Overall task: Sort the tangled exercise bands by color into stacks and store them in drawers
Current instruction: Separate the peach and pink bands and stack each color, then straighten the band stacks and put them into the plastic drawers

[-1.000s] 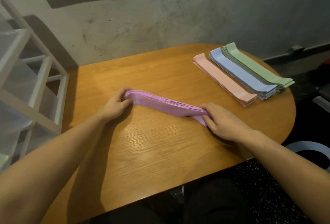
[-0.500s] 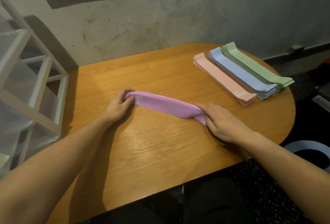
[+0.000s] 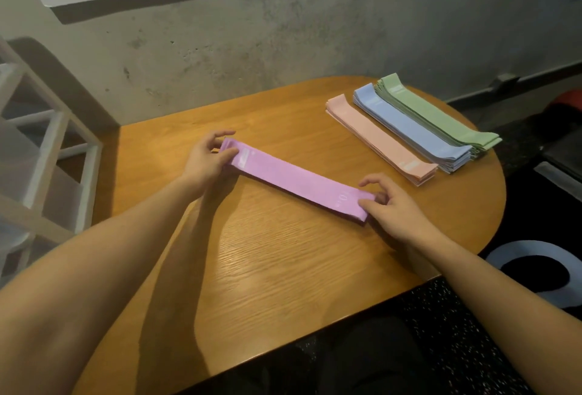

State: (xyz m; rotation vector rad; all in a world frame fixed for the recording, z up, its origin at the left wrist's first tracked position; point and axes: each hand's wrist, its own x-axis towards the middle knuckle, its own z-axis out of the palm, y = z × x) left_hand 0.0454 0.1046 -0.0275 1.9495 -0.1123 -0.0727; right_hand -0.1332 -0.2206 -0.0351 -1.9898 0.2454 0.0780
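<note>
In the head view, a purple stack of exercise bands (image 3: 299, 181) lies flat and diagonal across the middle of the wooden tabletop (image 3: 283, 268). The left hand (image 3: 208, 161) pinches its far-left end between thumb and curled fingers. The right hand (image 3: 396, 205) pinches the near-right end the same way, thumb on top and fingers curled at the edge. Three other stacks sit side by side, touching or nearly so, near the tabletop's right rim: a peach stack (image 3: 378, 137), a blue stack (image 3: 409, 129) and a green stack (image 3: 437, 114), each squared and well apart from the purple one. A white drawer frame (image 3: 47, 142) stands just off the tabletop's left edge; its drawers are only partly in view.

The sorting looks finished, since no loose or tangled band shows anywhere. The step in hand seems to be squaring the purple stack, the last of four. The next move likely calls for lifting it by both ends, keeping the layers aligned, and carrying it left to a drawer. The bands are limp, so the stack may sag or fan out if held loosely.
</note>
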